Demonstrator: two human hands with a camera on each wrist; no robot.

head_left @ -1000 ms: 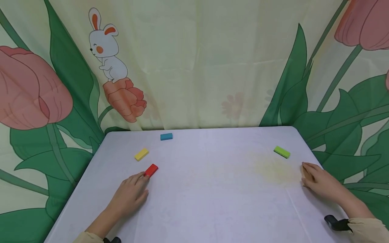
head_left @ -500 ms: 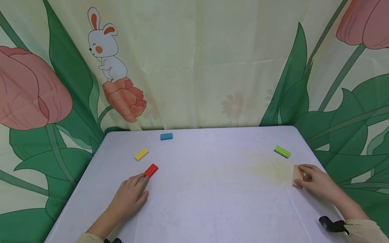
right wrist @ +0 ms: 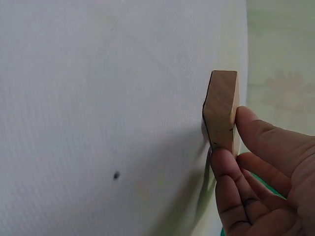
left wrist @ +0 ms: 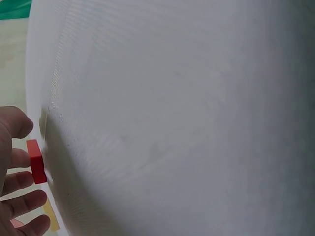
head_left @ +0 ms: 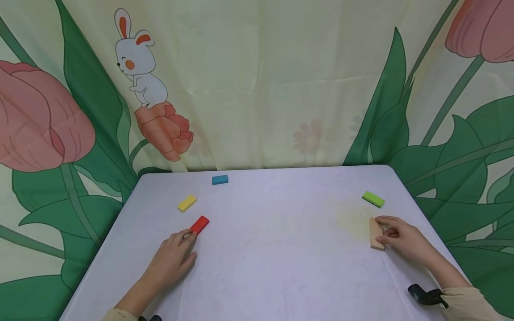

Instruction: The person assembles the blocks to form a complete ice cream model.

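Observation:
On the left of the table, my left hand (head_left: 170, 258) lies with relaxed fingers, its fingertips at the near end of a red block (head_left: 200, 224). In the left wrist view the thumb stands apart from that red block (left wrist: 36, 161). Over on the right, my right hand (head_left: 403, 238) pinches a plain wooden block (head_left: 375, 233) between thumb and fingers. The right wrist view shows the wooden block (right wrist: 221, 108) at close range, the thumb on one side and a fingertip at its lower end.
Beyond the red block lie a yellow block (head_left: 187, 203) and, near the far edge, a blue block (head_left: 220, 179). A green block (head_left: 373, 199) lies behind the right hand. The white-covered table (head_left: 281, 267) ends at a printed curtain (head_left: 257, 89).
My right hand has moved left from the table's right edge with the wooden block, which shows more fully now. The left hand and the coloured blocks have stayed put.

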